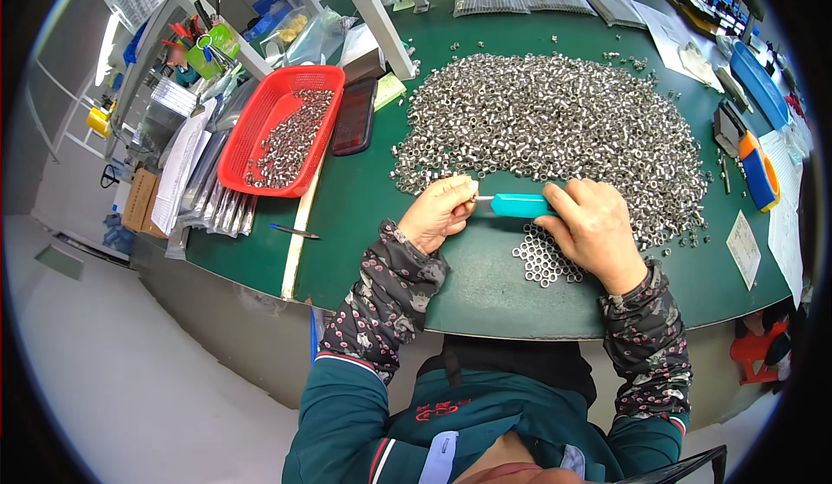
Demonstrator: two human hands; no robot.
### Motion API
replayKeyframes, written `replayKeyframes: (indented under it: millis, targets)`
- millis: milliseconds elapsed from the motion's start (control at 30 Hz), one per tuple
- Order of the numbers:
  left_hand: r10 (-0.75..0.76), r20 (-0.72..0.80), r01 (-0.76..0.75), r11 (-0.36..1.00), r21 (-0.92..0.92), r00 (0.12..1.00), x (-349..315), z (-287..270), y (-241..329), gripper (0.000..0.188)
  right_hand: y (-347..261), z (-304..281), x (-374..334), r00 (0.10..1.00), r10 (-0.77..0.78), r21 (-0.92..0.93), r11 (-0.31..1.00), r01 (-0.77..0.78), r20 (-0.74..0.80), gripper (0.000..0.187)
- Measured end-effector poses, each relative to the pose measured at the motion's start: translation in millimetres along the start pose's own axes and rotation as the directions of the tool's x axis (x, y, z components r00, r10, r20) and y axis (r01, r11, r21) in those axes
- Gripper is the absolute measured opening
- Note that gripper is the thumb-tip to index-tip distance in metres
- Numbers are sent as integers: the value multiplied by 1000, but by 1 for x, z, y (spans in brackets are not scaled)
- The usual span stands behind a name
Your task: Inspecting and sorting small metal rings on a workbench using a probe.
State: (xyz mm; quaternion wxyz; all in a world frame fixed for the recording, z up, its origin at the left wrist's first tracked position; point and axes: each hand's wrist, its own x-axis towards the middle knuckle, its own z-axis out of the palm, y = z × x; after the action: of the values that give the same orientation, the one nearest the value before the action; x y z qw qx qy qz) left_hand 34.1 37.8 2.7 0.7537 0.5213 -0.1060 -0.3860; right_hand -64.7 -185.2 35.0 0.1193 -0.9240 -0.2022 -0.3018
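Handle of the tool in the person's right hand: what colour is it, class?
The handle is turquoise, seen best in the head view.

Turquoise handle [518, 206], silvery rings [555, 111], red basket [247, 129], green tabletop [485, 293], black sleeves [646, 337] dotted pink

open lane on green tabletop [355, 185], red basket [251, 124] blocking left, heaped metal rings [555, 120] blocking ahead

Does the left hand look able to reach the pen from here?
Probably yes: just green tabletop seems to lie between the left hand and the pen, though the fingers are pinched near the teal tool.
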Motion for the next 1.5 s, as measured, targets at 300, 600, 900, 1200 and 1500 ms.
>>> replayKeyframes:
  millis: [300,600,900,1200,1500]
  targets:
    - [-132,48,125,985,117,990,0,0,3,24,6,-8,2,995,-102,-53,993,102,2,31]
    - [-219,81,201,961,188,972,0,4,8,20,8,-15,7,987,-160,-140,978,155,-24,28]
    - [-241,95,208,940,271,966,3,7,8,19,7,-17,9,968,-237,-276,939,207,-82,18]
    - [-139,43,129,975,183,989,0,7,4,18,8,-15,9,990,-129,-169,978,119,-51,24]
    - [300,19,-299,954,-33,954,3,4,-7,12,1,0,-4,952,267,267,916,-299,149,26]
